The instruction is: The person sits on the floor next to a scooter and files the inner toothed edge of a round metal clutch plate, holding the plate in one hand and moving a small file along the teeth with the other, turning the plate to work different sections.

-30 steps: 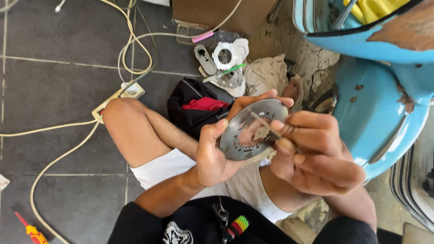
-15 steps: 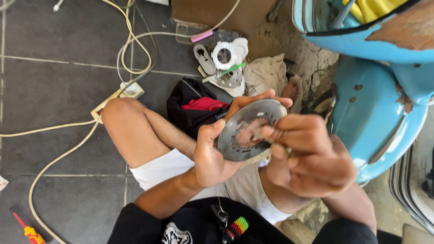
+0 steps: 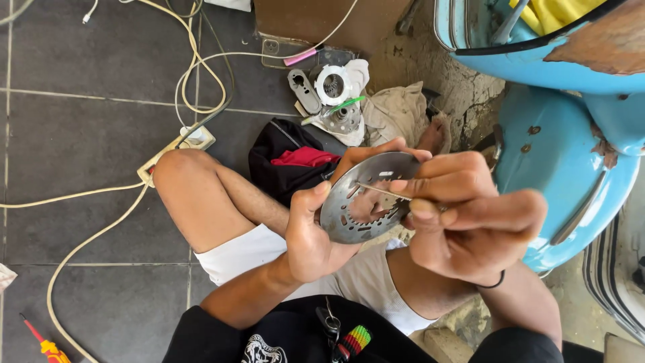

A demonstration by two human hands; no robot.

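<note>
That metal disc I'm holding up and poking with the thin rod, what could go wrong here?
The metal disc is held only at its rim by the left hand, so it might slip and drop onto the bare leg. The thin rod in the right hand could skid off a slot toward the left hand's fingers.

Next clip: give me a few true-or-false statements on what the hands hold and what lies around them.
1. The left hand holds a round metal disc. True.
2. The right hand is empty. False: it pinches a thin metal tool against the disc.
3. A black bag lies on the floor beyond the knee. True.
4. The vehicle body at right is red. False: it is light blue.
5. A red-and-yellow screwdriver lies at lower left. True.
</note>
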